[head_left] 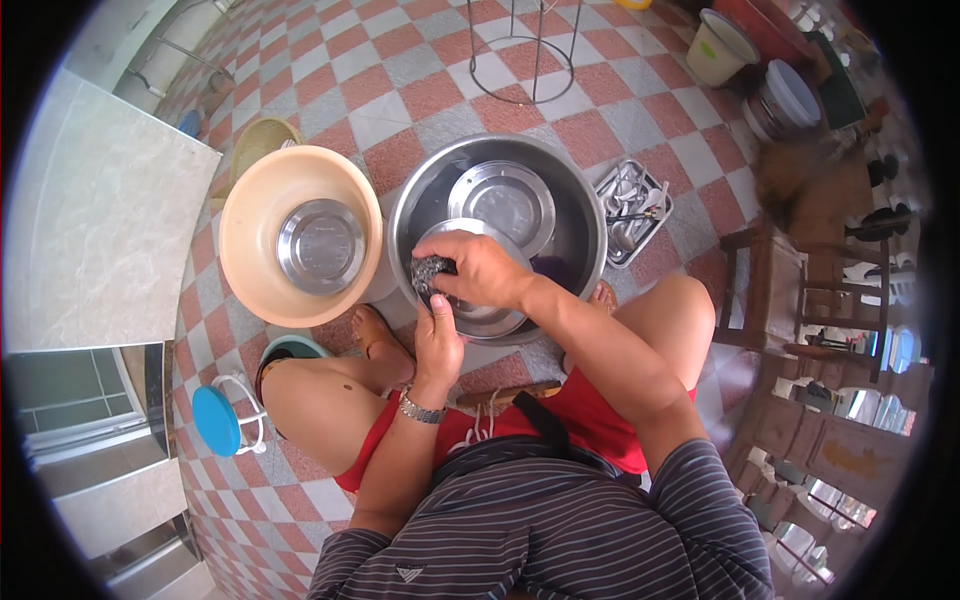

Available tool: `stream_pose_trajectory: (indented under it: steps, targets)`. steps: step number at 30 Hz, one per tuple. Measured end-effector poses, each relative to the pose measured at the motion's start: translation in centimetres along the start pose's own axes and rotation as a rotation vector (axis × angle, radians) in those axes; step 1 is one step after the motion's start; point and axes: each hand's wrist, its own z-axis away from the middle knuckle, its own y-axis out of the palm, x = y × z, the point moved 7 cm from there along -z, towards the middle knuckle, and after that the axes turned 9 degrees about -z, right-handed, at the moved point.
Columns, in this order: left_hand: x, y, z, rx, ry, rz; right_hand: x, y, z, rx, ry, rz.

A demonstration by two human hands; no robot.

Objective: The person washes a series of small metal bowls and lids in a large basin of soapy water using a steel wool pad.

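My right hand (478, 268) presses a dark, crinkled scouring pad (433, 272) against the near left rim of a shiny metal plate (492, 318). Below it, my left hand (438, 345) grips that same rim with the thumb up; its other fingers are hidden. The plate is over the near part of a wide grey metal basin (591, 190), partly covered by my right hand and forearm. Farther back in the basin lies another round metal dish (502, 203).
Left of the basin stands a peach plastic tub (242, 245) with a metal dish (321, 246) inside. A metal tray (640, 250) of spoons and other cutlery lies right. Farther out are a wire stand (523, 98), a blue-topped stool (218, 421) and a wooden chair (770, 285).
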Motion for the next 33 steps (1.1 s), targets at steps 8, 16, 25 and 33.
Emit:
stream_pose_trajectory:
  steps: [8,16,25,33]
  targets:
    - [-1.3,-0.2,0.0,-0.006,0.070,0.042,-3.9,-3.4,0.4,-0.344,0.045,0.410]
    - [-0.2,-1.4,-0.8,-0.117,0.208,0.196,-1.9,2.2,3.5,-0.040,0.266,0.466]
    - [-0.7,-1.8,-0.8,-0.171,0.043,0.594,1.6,1.7,4.1,0.161,0.102,0.085]
    - [-1.1,-2.0,-0.9,-0.099,-0.016,0.545,-1.0,-0.5,5.2,0.194,0.153,0.652]
